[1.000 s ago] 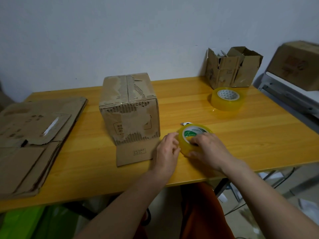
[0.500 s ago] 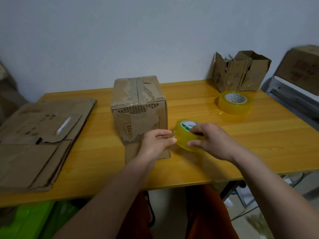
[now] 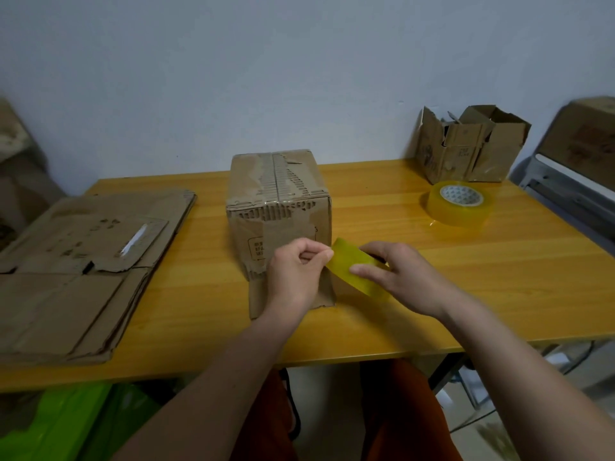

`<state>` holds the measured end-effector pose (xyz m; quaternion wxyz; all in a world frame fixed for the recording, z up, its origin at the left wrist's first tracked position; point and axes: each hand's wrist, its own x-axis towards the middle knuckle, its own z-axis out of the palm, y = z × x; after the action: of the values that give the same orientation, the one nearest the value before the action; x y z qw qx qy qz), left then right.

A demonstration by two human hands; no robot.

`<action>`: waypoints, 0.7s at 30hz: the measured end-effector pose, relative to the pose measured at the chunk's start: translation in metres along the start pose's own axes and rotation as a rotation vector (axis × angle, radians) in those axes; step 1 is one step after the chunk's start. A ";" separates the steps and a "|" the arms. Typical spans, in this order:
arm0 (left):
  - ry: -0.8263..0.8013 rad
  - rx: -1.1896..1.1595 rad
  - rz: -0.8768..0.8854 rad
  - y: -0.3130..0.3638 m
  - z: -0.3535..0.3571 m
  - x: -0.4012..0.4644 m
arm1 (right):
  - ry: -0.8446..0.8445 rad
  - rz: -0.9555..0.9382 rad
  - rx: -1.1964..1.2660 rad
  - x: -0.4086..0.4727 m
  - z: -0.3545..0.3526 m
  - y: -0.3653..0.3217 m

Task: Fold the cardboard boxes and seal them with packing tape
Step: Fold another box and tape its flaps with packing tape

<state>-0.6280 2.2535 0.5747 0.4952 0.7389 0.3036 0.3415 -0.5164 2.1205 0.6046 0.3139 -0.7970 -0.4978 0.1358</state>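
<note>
A worn, folded cardboard box [image 3: 279, 207] stands in the middle of the wooden table [image 3: 482, 294], one flap lying flat toward me. Just in front of it, my right hand [image 3: 399, 277] grips a yellowish roll of packing tape [image 3: 352, 267], tilted on edge and lifted off the table. My left hand [image 3: 296, 277] pinches at the roll's upper left edge, where the tape end sits; I cannot see a freed strip. The left hand partly covers the box's front face and flap.
A stack of flattened cardboard boxes [image 3: 83, 267] lies at the left of the table. A second tape roll [image 3: 459, 207] lies flat at the back right, with torn open boxes [image 3: 472, 144] behind it. Another box [image 3: 582, 141] sits on a grey frame at far right.
The tape roll was lifted off the table and tilted on edge by my right hand. My left hand moved from beside the roll to pinching its edge.
</note>
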 end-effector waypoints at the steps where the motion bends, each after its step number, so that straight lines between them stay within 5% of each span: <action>1: 0.033 -0.013 -0.025 0.001 -0.001 0.003 | 0.007 -0.028 0.022 -0.002 0.001 0.000; 6: 0.090 -0.182 -0.211 0.002 -0.013 0.013 | 0.148 -0.101 0.149 -0.019 0.012 0.010; 13: 0.023 -0.376 -0.283 0.016 -0.023 0.009 | 0.520 0.033 0.582 -0.008 0.043 0.021; 21: -0.020 -0.409 -0.340 0.018 -0.027 -0.004 | 0.601 0.003 0.451 0.007 0.052 0.023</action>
<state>-0.6501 2.2590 0.5987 0.6875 0.5653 0.3431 0.3003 -0.5241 2.1386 0.5513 0.6136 -0.7127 -0.3400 0.0023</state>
